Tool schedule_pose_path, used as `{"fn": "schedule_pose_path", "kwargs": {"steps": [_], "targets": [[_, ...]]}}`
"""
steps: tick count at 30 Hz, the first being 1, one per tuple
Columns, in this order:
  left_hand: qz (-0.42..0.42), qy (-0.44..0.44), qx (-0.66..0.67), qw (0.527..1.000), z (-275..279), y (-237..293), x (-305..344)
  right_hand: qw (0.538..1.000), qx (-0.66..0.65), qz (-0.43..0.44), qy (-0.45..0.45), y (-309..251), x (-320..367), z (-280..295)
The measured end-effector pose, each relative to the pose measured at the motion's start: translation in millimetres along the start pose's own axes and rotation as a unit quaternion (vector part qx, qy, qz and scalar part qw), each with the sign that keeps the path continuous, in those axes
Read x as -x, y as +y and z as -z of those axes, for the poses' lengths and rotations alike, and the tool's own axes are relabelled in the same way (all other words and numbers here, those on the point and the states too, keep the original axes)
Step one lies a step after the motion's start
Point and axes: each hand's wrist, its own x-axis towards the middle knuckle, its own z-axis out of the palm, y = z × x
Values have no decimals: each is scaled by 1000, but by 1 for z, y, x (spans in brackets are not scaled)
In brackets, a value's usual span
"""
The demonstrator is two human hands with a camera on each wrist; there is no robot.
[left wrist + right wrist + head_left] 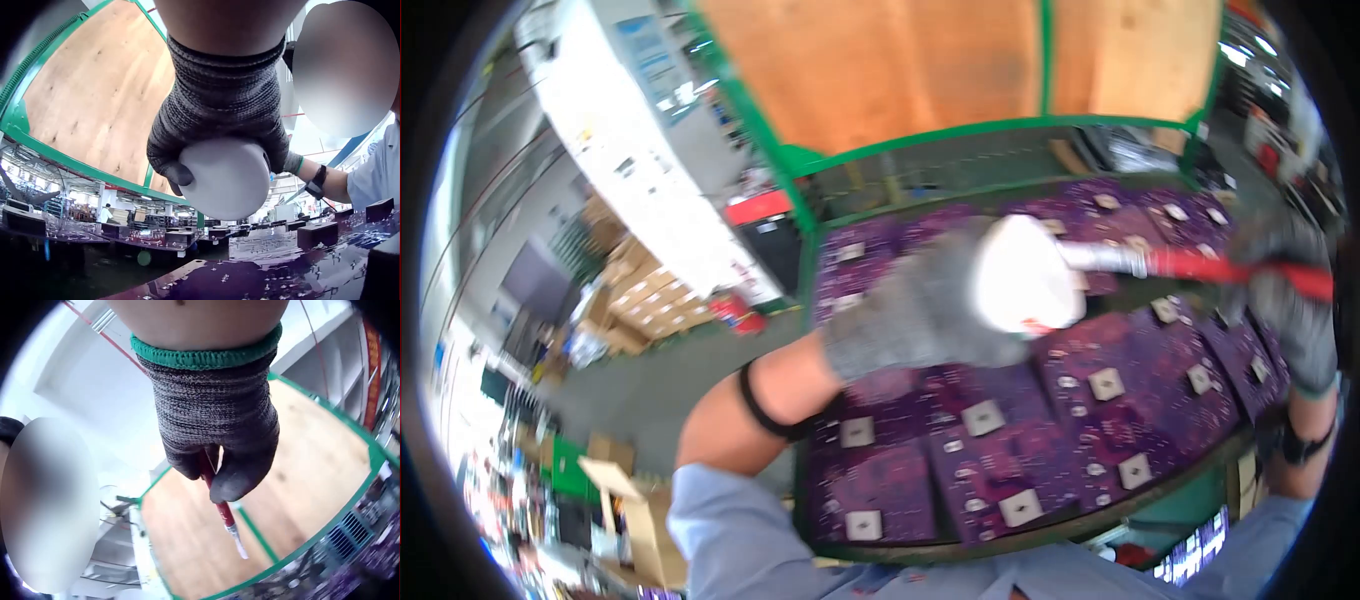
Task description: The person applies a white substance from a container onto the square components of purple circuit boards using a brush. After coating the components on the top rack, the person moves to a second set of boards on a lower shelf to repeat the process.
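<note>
My gloved left hand (915,305) holds a white rounded container (1022,282) above the boards. In the left wrist view the container's smooth white base (225,178) shows below the gloved fingers; its opening is hidden there. My gloved right hand (1290,315), at the right, grips a brush (1190,264) by its red handle. The brush's metal collar and pale tip point toward the container, and the tip end overlaps it in the head view. From the right wrist, the brush (225,512) runs out between thumb and fingers. Below lie several purple circuit boards (990,465), each with pale square blocks.
A green frame with wooden panels (900,70) rises behind the boards. At the left, stacked cardboard boxes (645,290) stand beyond the floor, with an open carton (650,530) nearer. A white pillar (630,150) stands at back left.
</note>
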Motion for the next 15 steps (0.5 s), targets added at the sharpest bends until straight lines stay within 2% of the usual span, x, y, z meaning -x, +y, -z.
{"fn": "schedule_pose_path", "kwargs": {"steps": [1,2,4,5,6,7,8,10,11,12,14,15], "targets": [[-37,23,-46,998,-5,-8,1,999,-35,-16,-6,-14,2,-21],[-80,41,-87,992,-9,-24,-1,994,-14,-99,-36,-31,-5,-35],[-130,6,-45,990,-15,-23,-11,986,165,2,-29,-17,-4,-53],[-93,16,-67,993,-16,-20,-6,986,162,12,-34,-20,-4,-56],[-56,27,-87,994,-16,-15,0,970,236,37,-45,-24,-6,-58],[-60,31,-80,995,-18,-19,0,948,308,62,-53,-28,-7,-60],[-65,52,-98,992,-18,-23,3,948,305,70,-57,-32,-9,-62],[0,21,-110,994,-11,-16,6,912,395,109,-34,-43,-8,-65],[8,6,-100,995,-10,-20,4,926,366,76,-49,-52,-5,-62],[14,10,-102,995,-7,-19,6,927,362,81,-52,-59,-9,-61],[46,-4,-132,990,-4,-16,6,970,224,45,-80,-68,-17,-59],[77,-21,-113,990,-1,-11,6,966,229,90,-73,-64,-19,-57]]}}
